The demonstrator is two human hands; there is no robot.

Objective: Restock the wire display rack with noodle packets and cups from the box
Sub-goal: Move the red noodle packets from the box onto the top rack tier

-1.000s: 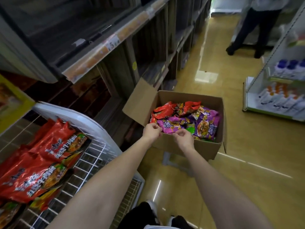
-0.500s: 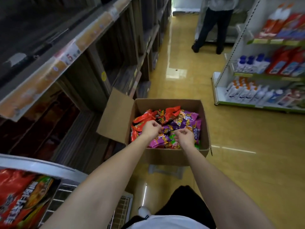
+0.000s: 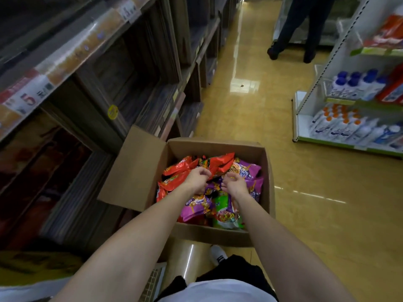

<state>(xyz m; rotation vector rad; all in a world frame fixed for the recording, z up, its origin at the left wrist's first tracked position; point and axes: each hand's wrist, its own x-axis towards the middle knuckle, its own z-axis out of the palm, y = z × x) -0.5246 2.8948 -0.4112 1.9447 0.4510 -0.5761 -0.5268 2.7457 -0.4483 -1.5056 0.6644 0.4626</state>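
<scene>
Head view, and both hands are down in the open brown cardboard box [image 3: 139,171] on the yellow floor! Best play: gather a flat stack, grip the packet bodies, not the flimsy sealed edges. Left hand [image 3: 197,178] has its fingers curled, pinching a crinkled red noodle packet [image 3: 220,164]. Right hand [image 3: 235,184] hovers cupped, fingers loosely spread, just above the purple noodle packets [image 3: 250,171], holding nothing.
</scene>
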